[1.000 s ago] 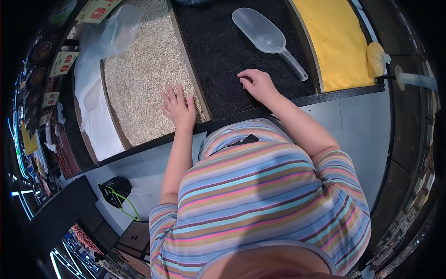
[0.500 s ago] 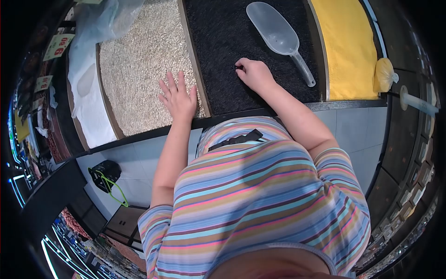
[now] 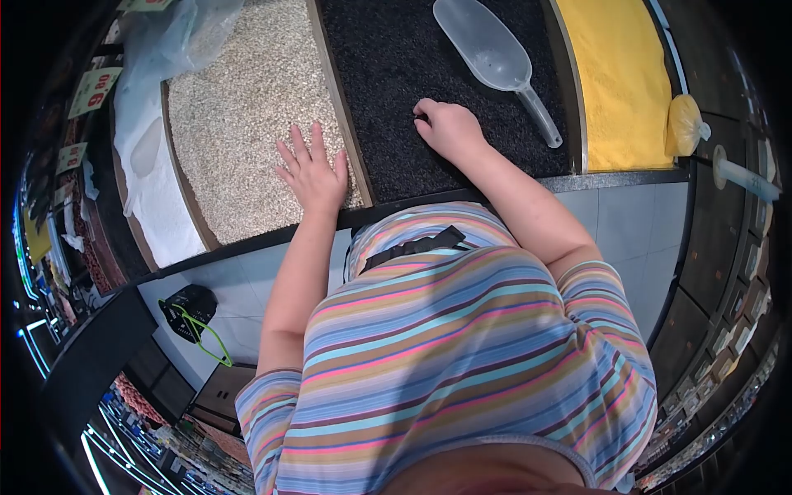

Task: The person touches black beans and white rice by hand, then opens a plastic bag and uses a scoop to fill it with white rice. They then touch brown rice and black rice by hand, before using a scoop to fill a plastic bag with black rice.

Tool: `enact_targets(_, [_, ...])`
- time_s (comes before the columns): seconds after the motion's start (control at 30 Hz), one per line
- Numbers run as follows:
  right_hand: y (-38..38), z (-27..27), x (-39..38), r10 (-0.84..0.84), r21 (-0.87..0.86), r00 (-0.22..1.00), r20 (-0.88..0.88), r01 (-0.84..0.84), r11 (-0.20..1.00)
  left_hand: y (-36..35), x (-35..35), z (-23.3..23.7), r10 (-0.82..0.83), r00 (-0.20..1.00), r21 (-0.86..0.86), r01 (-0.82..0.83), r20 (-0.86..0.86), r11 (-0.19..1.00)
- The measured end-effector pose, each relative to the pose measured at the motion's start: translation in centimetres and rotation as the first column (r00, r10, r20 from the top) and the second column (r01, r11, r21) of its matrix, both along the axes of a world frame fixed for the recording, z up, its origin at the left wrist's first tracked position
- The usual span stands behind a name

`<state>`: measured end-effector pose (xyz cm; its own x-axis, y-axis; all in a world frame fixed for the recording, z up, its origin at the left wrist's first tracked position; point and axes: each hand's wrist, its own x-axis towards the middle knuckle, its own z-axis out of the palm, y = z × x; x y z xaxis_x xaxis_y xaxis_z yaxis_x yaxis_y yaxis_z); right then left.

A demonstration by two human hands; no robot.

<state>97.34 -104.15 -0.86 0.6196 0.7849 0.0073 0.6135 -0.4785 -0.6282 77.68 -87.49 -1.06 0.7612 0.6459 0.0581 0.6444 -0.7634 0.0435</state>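
Bulk bins fill the top of the frame above a grey tiled floor (image 3: 635, 239), seen from over a striped shirt (image 3: 462, 355). At the far upper left hang red-and-yellow price tags (image 3: 92, 87), and in the lower left a black basket (image 3: 186, 307) with green handles sits on the floor. Next comes a bin of white grain (image 3: 161, 194), with a clear plastic bag (image 3: 177, 37) crumpled over its upper end. To its right lies the bin of pale grain (image 3: 239, 115). The left hand (image 3: 313, 175) rests flat on the lower right part of that grain, palm down and fingers spread, just beside the wooden divider (image 3: 334, 82). Past the divider is the bin of black grain (image 3: 379, 74). The right hand (image 3: 448, 128) sits on it near the top centre of the frame, curled into a loose fist with knuckles up and fingertips tucked down against the grain; whether it pinches any cannot be told. Up and to the right of that hand, near it but apart, a clear scoop (image 3: 491, 49) lies on the black grain, bowl toward the top edge and handle slanting down to the right. Further right is a bin of yellow meal (image 3: 623, 82), and a small knotted bag (image 3: 685, 124) of yellow stuff sits at its right edge.
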Motion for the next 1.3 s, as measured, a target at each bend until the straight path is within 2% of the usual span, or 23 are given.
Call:
enact_targets(0.83, [0.0,0.2,-0.1,0.013,0.012,1.0,0.025,-0.013,1.0,0.1,-0.1,-0.3,0.009,1.0,0.005,-0.009,0.015,1.0])
enact_targets(1.03, [-0.4,-0.3,0.0,0.02,0.096,1.0,0.014,-0.021,0.995,0.2,-0.1,-0.4,0.009,1.0,0.012,-0.009,0.014,1.0])
enact_targets(1.13, [-0.8,-0.2,0.0,0.011,0.189,0.995,-0.095,0.007,0.982,0.1,-0.1,-0.4,0.009,1.0,0.015,-0.009,0.012,1.0])
enact_targets(1.17, [-1.0,0.0,0.0,-0.019,0.164,0.969,-0.247,0.061,0.984,0.1,0.0,-0.3,0.011,1.0,0.013,-0.011,0.006,1.0])
enact_targets(1.23, [-1.5,1.1,0.1,-0.083,0.092,0.844,-0.529,0.154,0.984,0.1,-0.1,-0.2,0.015,1.0,0.011,-0.015,0.004,1.0])
enact_targets(1.3, [-2.1,1.9,0.5,-0.106,0.077,0.632,-0.768,0.255,0.964,0.0,-0.1,-0.3,0.014,1.0,0.011,-0.014,0.01,1.0])
